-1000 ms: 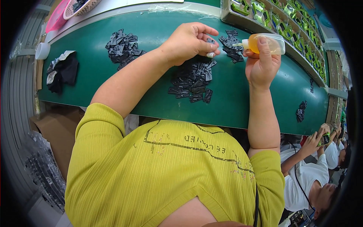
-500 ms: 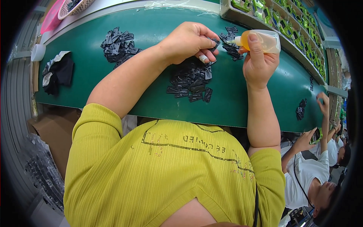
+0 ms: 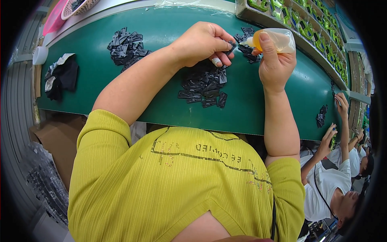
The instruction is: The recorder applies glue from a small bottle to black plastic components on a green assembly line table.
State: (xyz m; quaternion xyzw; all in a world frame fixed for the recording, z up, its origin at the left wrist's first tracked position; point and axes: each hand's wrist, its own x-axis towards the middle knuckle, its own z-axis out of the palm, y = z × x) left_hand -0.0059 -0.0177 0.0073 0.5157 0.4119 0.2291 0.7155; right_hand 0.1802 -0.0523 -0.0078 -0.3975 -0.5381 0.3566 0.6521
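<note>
I watch the left hand (image 3: 201,46) pinch one black piece (image 3: 231,48), the right hand (image 3: 277,68) grip a bottle (image 3: 280,40); the mid-frame pile (image 3: 202,86) (done or left?) I can't judge.

Baskets, boxes and people around a green table (image 3: 246,109).
At upper left, a pink container (image 3: 55,19) touches a pale basket with holes (image 3: 86,8). Below, a white cup (image 3: 40,55) sits near a crumpled black-and-pale cloth (image 3: 67,76). Lower left are a cardboard box (image 3: 58,141) and clear plastic wrapping (image 3: 44,181). Green frames (image 3: 284,16) lie in a tray (image 3: 253,19) at upper right; a person in a white shirt (image 3: 327,187) is lower right.
</note>
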